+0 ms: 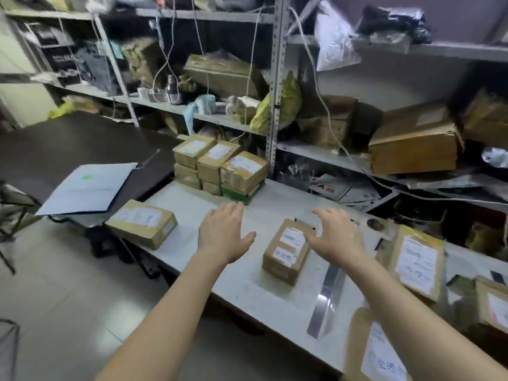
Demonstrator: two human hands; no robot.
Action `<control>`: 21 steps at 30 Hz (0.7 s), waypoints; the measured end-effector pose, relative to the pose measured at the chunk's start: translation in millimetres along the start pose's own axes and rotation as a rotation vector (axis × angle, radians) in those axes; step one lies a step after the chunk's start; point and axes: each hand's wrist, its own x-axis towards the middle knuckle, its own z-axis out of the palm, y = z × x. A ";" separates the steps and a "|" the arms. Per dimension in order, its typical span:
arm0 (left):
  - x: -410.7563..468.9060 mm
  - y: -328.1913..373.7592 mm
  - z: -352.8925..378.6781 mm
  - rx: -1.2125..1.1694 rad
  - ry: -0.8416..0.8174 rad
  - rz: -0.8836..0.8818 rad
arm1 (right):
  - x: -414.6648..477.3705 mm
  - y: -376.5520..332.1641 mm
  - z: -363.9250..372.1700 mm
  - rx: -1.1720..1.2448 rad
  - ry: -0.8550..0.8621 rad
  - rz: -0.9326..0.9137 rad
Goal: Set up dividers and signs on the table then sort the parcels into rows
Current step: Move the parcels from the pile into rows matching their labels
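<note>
**Both grips open, small parcel up next**

Our left grip (pixel 224 233) and right grip (pixel 339 239) hover with fingers spread, holding nothing, one on either side of the small parcel (pixel 287 251) lying flat on the white bench (pixel 247 292). We reckon that's a two-sided pickup lining up. The stack of parcels (pixel 220 167) sits at the far end, probably a row already sorted. The metal strip (pixel 327 298) just beside our parcel looks like a divider marking lanes. More parcels (pixel 416 261) wait on the right.
</note>
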 end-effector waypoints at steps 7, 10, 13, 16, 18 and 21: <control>19.7 -142.8 12.2 -0.028 -0.044 -0.109 | 61.5 -130.4 50.6 0.031 -0.083 -0.092; 39.0 -199.9 25.1 0.001 -0.079 -0.165 | 95.6 -179.2 77.4 0.037 -0.105 -0.126; 59.2 -253.7 36.1 0.002 -0.118 -0.239 | 133.7 -224.7 109.4 0.069 -0.157 -0.162; 76.0 -308.2 44.4 0.036 -0.192 -0.307 | 170.3 -262.8 147.2 0.155 -0.227 -0.181; 83.8 -343.1 52.6 0.020 -0.235 -0.358 | 188.5 -284.6 173.6 0.213 -0.296 -0.178; 96.5 -390.9 72.0 -0.080 -0.267 -0.470 | 209.7 -312.5 212.6 0.278 -0.395 -0.148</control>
